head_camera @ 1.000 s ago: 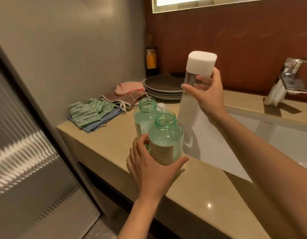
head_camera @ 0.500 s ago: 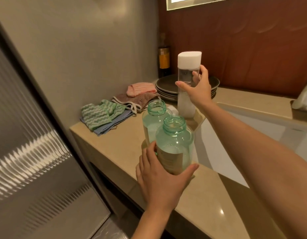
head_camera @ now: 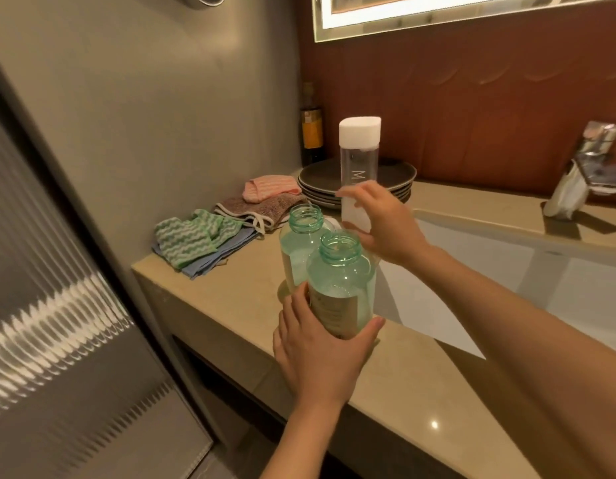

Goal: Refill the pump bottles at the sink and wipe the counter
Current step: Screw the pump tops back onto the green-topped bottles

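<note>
Two open-necked green pump bottles without pumps stand on the beige counter [head_camera: 230,281] beside the sink [head_camera: 507,271]. My left hand [head_camera: 320,354] grips the near green bottle [head_camera: 341,281] low on its body. The far green bottle [head_camera: 296,243] stands just behind it. A tall clear bottle [head_camera: 360,157] with a white cap stands upright behind them, partly filled with white liquid. My right hand [head_camera: 389,229] hovers in front of its lower part, fingers loosely spread and holding nothing.
Folded green and blue cloths [head_camera: 192,236] and pink and brown cloths [head_camera: 268,188] lie along the wall. A stack of dark plates [head_camera: 320,181] and a dark bottle [head_camera: 311,133] sit in the corner. A chrome faucet [head_camera: 597,157] is at right, a ribbed glass door [head_camera: 57,305] at left.
My right hand carried the tall white-capped bottle down and left, set it on the counter behind the green bottles and let go. My left hand kept its grip.
</note>
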